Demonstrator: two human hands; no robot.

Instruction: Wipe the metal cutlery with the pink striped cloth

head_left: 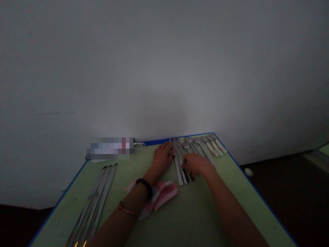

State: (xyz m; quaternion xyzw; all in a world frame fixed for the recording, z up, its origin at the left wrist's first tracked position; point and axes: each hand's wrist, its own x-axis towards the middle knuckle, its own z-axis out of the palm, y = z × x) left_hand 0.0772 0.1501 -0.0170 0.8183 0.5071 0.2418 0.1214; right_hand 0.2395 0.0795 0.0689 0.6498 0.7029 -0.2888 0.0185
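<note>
My left hand [163, 157] lies with fingers stretched forward along the left side of a row of metal table knives [178, 171], touching or very near the leftmost one. Over the row's right side, my right hand [195, 164] has its fingers curled together. What they grip is hidden, though a small spoon [185, 146] shows just beyond them and dark handle ends show below. Two larger spoons [198, 141] lie to the right. Farther right, several forks with pale handles [211, 148] lie side by side. A pink and white cloth [166, 193] is crumpled under my left forearm.
Three long, flat metal pieces with dark tips [99, 197] lie on the left of the green, blue-edged table [195, 219]. A pixelated flat object [110, 149] with a white loop [140, 145] sits at the back left. Behind the table rises a grey wall [159, 68].
</note>
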